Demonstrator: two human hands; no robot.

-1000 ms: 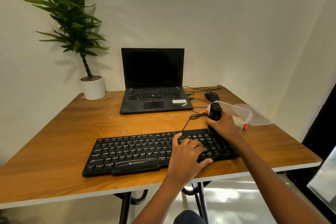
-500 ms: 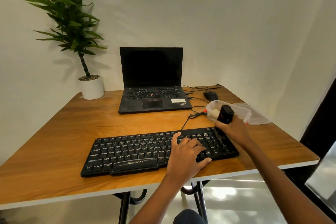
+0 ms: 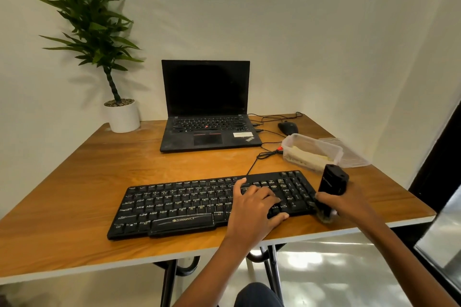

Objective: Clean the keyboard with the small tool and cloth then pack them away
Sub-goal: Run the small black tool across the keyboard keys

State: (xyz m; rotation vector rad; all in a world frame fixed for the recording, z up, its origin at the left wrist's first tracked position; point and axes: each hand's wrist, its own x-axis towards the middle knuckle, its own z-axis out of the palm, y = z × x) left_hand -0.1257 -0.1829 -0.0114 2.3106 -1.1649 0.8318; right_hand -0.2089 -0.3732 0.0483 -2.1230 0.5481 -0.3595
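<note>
Keyboard (image 3: pixel 199 204) near front edge of worktop (image 3: pixel 74 182), long axis 9-to-3 o'clock. Small tool (image 3: pixel 333 183) at its 3 o'clock end, near upright, top tipped toward 1 o'clock, lower tip blurred at front right corner. Right hand (image 3: pixel 349 203): grip clamped round tool. Left hand (image 3: pixel 254 207): grip apart, fingers flat on keys right of centre. Rest of keys lie toward 9 o'clock from tool; left hand sits in that path. Clear tub (image 3: pixel 311 151) at tool's 12 o'clock, pale contents, likely cloth; lid (image 3: pixel 354 157) beside. Cable (image 3: pixel 259 157), laptop (image 3: pixel 207 107) beyond.

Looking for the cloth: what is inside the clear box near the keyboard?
Inside the clear box lies something pale yellowish, maybe cloth; the black tool in the right hand covers its near corner.
</note>
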